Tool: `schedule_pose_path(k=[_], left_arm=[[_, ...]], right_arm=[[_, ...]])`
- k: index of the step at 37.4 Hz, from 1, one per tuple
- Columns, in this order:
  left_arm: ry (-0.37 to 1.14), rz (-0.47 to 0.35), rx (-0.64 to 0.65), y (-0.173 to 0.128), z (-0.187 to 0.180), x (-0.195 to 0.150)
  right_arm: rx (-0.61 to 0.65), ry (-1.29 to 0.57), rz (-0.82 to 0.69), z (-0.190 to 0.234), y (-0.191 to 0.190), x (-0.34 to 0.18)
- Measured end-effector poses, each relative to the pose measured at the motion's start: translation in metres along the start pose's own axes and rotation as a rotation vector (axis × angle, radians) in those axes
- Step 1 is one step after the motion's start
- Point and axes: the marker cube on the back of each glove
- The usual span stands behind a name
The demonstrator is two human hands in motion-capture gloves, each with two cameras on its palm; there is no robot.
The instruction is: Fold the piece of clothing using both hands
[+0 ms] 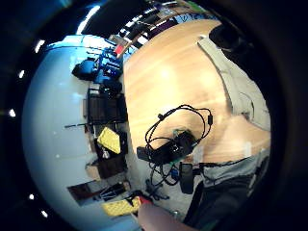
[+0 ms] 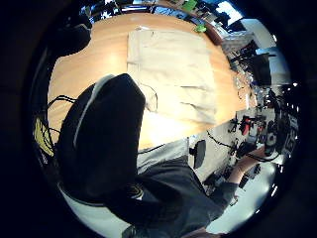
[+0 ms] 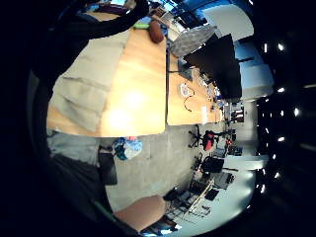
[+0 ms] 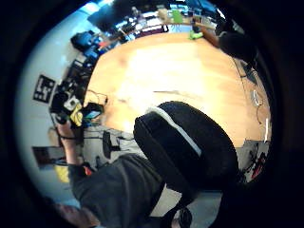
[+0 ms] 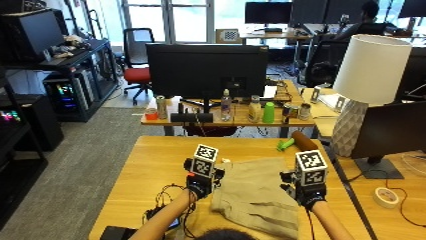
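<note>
Beige garment (image 5: 256, 197) flat on table (image 5: 146, 167)

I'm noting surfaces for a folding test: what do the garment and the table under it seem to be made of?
The garment looks like matte woven cloth, khaki, perhaps cotton: it creases softly and shows stitched seams. The table looks like light wood or wood-look laminate with a smooth, slightly glossy finish: grain lines and light glare show on it.
</note>
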Motion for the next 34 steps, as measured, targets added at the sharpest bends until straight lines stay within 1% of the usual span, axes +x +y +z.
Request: schedule_pose_path(k=[9, 17, 23, 26, 29, 34], left_arm=[[0.0, 0.004, 0.006, -0.006, -0.002, 0.001], [0.03, 0.001, 0.01, -0.011, -0.003, 0.001], [0.058, 0.023, -0.002, -0.011, -0.007, 0.006], [0.081, 0.068, -0.008, -0.012, -0.006, 0.011], [0.115, 0.151, -0.05, -0.011, 0.001, 0.018], [0.167, 0.252, -0.105, -0.013, 0.033, 0.032]], right_arm=[[-0.027, -0.013, 0.017, 0.003, -0.003, 0.001], [-0.056, -0.039, -0.003, -0.006, -0.001, -0.005], [-0.071, -0.107, 0.018, -0.006, -0.017, 0.007], [-0.088, -0.159, 0.001, -0.007, -0.02, 0.009], [-0.152, -0.224, -0.058, 0.0, -0.02, 0.008], [-0.252, -0.282, -0.137, 0.033, -0.016, -0.001]])
